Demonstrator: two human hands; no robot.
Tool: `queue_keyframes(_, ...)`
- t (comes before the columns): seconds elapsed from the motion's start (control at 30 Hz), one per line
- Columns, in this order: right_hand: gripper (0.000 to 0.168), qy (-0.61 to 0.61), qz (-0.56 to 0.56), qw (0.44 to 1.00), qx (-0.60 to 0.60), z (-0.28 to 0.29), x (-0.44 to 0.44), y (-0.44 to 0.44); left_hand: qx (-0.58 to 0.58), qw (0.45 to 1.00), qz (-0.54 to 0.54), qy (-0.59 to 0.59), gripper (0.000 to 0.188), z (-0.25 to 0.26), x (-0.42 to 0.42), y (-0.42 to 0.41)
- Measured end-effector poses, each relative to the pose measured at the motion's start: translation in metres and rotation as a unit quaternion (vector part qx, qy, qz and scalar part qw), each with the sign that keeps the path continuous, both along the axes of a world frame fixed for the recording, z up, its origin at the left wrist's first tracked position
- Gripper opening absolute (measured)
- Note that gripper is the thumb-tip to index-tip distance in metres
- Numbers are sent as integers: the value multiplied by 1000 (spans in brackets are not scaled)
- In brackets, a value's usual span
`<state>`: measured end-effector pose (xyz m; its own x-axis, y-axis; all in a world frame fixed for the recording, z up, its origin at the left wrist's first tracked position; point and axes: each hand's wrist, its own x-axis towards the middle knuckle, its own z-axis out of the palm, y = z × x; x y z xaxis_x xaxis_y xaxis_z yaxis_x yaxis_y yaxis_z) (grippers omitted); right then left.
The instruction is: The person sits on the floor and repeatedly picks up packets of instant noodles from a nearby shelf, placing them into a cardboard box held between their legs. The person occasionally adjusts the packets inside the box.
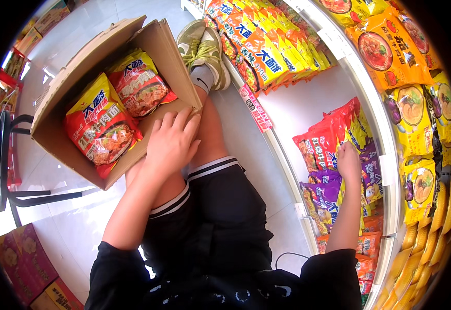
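Note:
An open cardboard box [171, 54] rests tilted across my lower legs. Inside it are red-and-yellow instant noodle packets [101, 124], with a second stack [142, 83] farther back. My left hand [175, 135] lies on the near side wall of the box, palm down, fingers spread towards its rim. On the lower shelf at the right, my right hand [348, 159] is curled closed at the yellow end of a red noodle packet [318, 151]; its fingertips are hidden. Purple noodle packets [326, 197] lie directly below that hand, nearer to me.
Orange-and-yellow noodle packets [264, 50] fill the far part of the shelf [306, 91]. More packets [392, 50] line the upper shelf. At the left stand a black stool [4, 162] and a purple carton [28, 259]. My shoes [206, 54] are beside the shelf front.

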<state>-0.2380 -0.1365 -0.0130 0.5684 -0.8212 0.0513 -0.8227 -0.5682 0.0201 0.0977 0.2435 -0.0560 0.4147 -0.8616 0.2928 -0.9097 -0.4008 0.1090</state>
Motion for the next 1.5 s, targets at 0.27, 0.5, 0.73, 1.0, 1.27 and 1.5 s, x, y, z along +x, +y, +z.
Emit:
queue_keyframes(0.27, 26, -44, 43, 996, 61, -2, -22, -33, 11, 1000, -5, 15, 61, 4, 3, -5)
queue_keyframes(0.5, 32, -8, 57, 998, 7, -14, -33, -49, -53, 997, -56, 23, 53, 1, 7, -4)
queue_keyframes(0.73, 27, 61, 96, 990, -82, -8, -66, -53, -12, 990, -57, 131, 50, -1, 18, -4)
queue_keyframes(1.0, 22, 21, 31, 999, -16, 4, -18, -27, -24, 967, -46, 249, 48, -2, 37, 6)
queue_keyframes(1.27, 24, 1, 98, 993, -70, -1, -23, -43, 6, 981, -29, 192, 48, 6, 27, 8)
queue_keyframes(1.5, 44, -134, 39, 988, 59, -4, -14, -37, -33, 985, -46, 165, 46, -3, 27, 11)
